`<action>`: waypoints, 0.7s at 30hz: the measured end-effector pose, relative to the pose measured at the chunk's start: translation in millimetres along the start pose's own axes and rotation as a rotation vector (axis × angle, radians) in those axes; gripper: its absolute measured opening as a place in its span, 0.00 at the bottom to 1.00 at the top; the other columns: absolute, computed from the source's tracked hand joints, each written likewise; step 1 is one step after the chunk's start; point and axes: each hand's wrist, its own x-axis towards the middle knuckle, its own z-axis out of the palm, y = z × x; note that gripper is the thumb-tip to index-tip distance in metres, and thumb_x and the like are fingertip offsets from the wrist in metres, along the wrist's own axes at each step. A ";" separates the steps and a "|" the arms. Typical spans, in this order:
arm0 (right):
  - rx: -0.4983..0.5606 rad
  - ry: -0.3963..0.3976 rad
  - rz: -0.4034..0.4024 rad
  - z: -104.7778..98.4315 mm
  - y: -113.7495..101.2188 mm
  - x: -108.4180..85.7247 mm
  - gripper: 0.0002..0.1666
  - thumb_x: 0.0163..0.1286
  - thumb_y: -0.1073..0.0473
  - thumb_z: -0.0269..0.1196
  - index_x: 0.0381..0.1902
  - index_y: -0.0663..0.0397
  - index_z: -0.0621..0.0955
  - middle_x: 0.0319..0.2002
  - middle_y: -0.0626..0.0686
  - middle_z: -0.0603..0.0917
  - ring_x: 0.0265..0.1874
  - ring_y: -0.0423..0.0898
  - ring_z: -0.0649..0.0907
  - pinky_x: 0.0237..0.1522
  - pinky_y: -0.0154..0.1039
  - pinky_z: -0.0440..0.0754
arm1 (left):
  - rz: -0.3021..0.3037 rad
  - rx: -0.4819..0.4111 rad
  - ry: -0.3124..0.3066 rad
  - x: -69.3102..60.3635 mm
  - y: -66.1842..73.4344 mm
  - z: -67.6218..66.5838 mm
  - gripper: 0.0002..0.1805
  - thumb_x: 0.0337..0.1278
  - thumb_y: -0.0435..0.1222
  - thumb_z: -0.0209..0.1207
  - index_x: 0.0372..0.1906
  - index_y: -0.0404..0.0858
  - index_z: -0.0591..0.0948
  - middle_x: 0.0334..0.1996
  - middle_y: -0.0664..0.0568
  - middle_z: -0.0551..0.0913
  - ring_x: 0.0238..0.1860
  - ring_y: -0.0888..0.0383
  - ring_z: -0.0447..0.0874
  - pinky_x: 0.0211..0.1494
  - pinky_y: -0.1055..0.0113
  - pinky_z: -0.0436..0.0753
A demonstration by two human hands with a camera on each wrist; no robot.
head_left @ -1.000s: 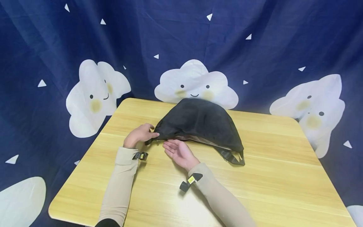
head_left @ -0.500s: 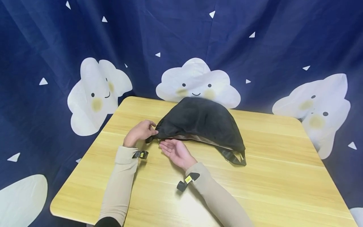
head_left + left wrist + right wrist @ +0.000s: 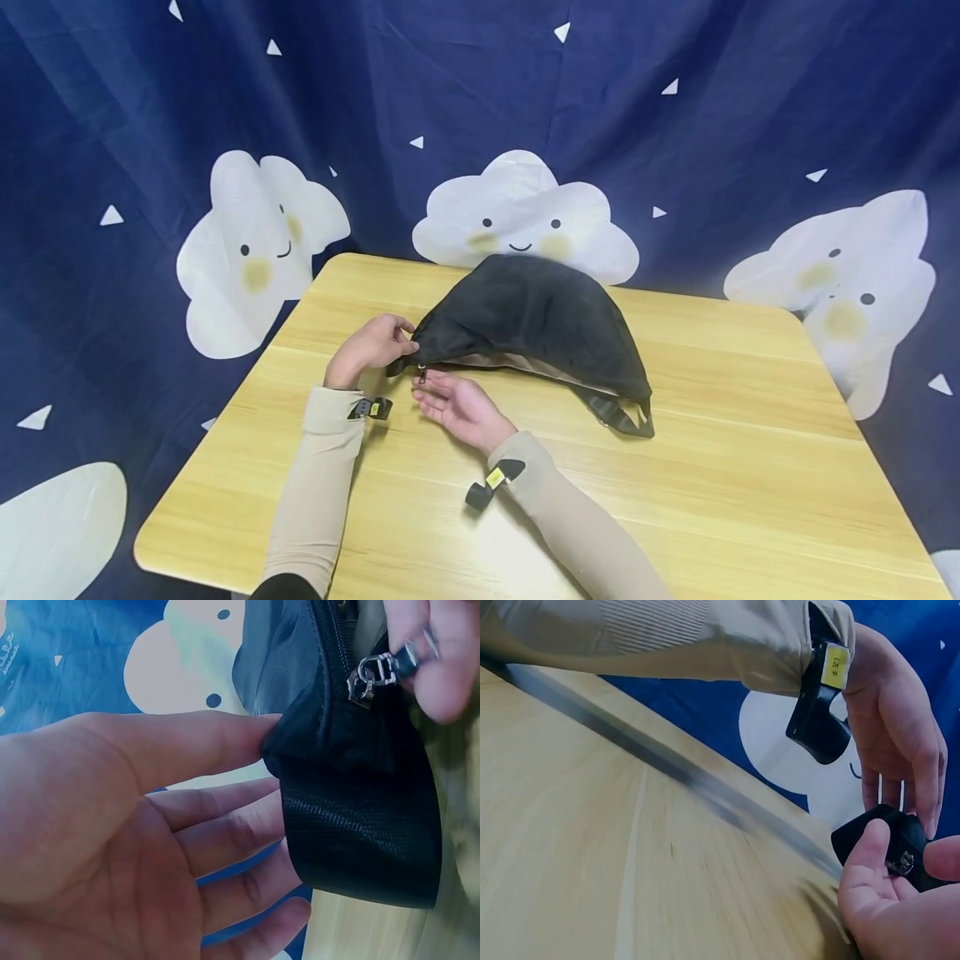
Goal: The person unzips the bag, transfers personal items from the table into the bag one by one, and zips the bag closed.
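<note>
A black half-moon bag (image 3: 525,308) lies on the wooden table, its long zipped mouth gaping toward me and showing a brownish lining. My left hand (image 3: 372,343) pinches the bag's left corner, thumb in front and fingers behind, beside the wide black strap (image 3: 364,840). At that same corner, the fingertips of my right hand (image 3: 465,408) lie on both sides of the zipper pull (image 3: 386,669), a metal link with a dark tab. The right palm faces up. In the right wrist view the pull shows between the fingertips; part of the tab is hidden.
The light wooden table (image 3: 675,492) has rounded corners. Behind it hangs a dark blue curtain (image 3: 480,83) with white clouds and triangles. A loop of the bag's strap (image 3: 618,415) lies at its right end. Both wrists carry small black cameras.
My right hand has moved slightly left along the bag's mouth, and its fingertips have come to the zipper pull. My left hand keeps hold of the corner. The bag has hardly moved.
</note>
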 end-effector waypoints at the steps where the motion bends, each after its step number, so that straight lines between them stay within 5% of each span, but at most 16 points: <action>1: -0.005 0.003 -0.009 0.0 0.4 0.2 0.19 0.80 0.66 0.49 0.64 0.65 0.71 0.54 0.55 0.84 0.45 0.44 0.85 0.47 0.35 0.84 | -0.001 0.000 0.001 -0.2 0.2 -0.2 0.25 0.68 0.38 0.61 0.63 0.26 0.77 0.42 0.41 0.87 0.40 0.52 0.85 0.48 0.60 0.81; 13: -0.021 0.084 -0.093 3.4 5.3 -0.7 0.10 0.75 0.71 0.56 0.51 0.66 0.78 0.33 0.49 0.89 0.30 0.38 0.87 0.36 0.32 0.86 | -0.017 -0.001 0.008 -1.8 1.6 -0.5 0.32 0.61 0.47 0.67 0.62 0.29 0.78 0.42 0.41 0.89 0.42 0.51 0.87 0.51 0.56 0.82; 21: 0.001 0.172 -0.114 6.9 8.3 1.1 0.17 0.73 0.72 0.58 0.58 0.77 0.76 0.28 0.50 0.88 0.27 0.38 0.86 0.34 0.31 0.86 | -0.041 -0.021 -0.014 -1.1 1.4 -0.5 0.36 0.55 0.46 0.72 0.64 0.29 0.77 0.42 0.42 0.90 0.43 0.52 0.89 0.57 0.53 0.82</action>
